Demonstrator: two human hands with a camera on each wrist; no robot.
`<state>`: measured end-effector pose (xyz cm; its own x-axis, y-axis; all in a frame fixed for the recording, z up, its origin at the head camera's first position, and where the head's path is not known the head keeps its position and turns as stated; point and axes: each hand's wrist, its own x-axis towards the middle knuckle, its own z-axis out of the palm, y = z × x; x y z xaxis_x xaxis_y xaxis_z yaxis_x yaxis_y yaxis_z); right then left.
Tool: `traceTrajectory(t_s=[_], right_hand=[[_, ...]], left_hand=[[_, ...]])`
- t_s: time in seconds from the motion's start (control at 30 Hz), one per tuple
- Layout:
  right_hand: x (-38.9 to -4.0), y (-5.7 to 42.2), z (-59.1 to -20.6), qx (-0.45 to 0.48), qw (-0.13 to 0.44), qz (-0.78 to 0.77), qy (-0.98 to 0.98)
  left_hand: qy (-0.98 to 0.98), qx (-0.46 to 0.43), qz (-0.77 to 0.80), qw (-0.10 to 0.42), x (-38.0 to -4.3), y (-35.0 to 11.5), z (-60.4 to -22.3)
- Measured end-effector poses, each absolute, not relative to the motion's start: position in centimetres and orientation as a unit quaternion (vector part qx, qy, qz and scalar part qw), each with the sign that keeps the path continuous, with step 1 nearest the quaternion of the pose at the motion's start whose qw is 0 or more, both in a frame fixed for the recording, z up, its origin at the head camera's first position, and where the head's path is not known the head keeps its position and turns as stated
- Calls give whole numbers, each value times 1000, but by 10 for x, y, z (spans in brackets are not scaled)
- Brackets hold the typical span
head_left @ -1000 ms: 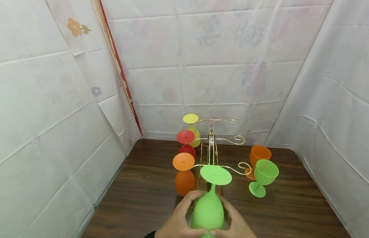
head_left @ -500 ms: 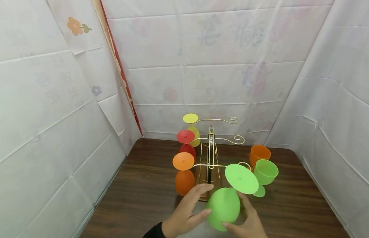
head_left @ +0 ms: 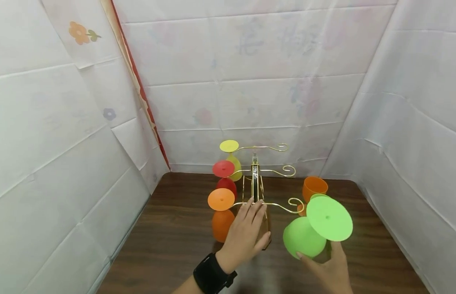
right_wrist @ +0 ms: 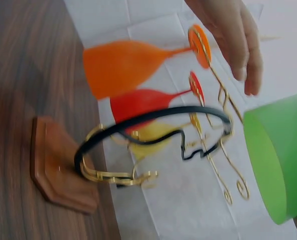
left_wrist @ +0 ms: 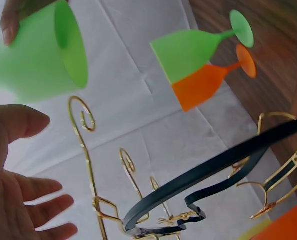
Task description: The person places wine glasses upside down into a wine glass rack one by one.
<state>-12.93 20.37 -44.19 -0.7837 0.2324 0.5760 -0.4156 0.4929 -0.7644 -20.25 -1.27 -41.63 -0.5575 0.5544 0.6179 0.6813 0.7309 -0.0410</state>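
Note:
My right hand (head_left: 327,271) grips a green goblet (head_left: 303,239) that is upside down and tilted, to the right of a gold wire rack with a black arch. In the right wrist view the goblet's wide mouth faces the black arch (right_wrist: 153,114). My left hand (head_left: 242,234) is over the rack's front, near the front gold hook (head_left: 279,205), fingers extended and holding nothing; whether it touches the wire cannot be told. Orange (head_left: 222,226), red (head_left: 223,168) and yellow (head_left: 229,145) goblets hang upside down by their feet along the rack's left side. The right-side hooks hold no goblets.
Behind the held goblet an orange goblet (head_left: 314,187) and another green goblet (left_wrist: 186,52) stand upright on the dark wood table (head_left: 169,237). The rack has a wooden base (right_wrist: 58,170). White sheets (head_left: 250,102) enclose the table's back and sides.
Both hands held the green goblet at first. The right hand has carried it rightward, tilting it. My left hand has let go and moved forward to the rack's front.

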Motion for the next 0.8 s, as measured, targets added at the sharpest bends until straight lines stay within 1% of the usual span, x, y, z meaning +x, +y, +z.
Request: traceTrajectory(t_s=[0.1,0.2,0.33,0.53,0.8], right_hand=[[-133,210,-442,2,328,502,-800],[-136,215,-444,-54,327,502,-799],[-141,222,-449,-105,313,511,-794],[-154,230,-457,-124,295,518,-793],[-172,231,-460,-113,267,511,-809]], left_hand=[[-890,-324,-71,312,-207,-11,-418],[-901,-311,-60,296,-208,-11,-419],[-910,-306,-53,276,-209,-10,-420],[-910,-305,-35,278,-211,-7,-420],[-897,-304,-19,321,-214,-4,-422]])
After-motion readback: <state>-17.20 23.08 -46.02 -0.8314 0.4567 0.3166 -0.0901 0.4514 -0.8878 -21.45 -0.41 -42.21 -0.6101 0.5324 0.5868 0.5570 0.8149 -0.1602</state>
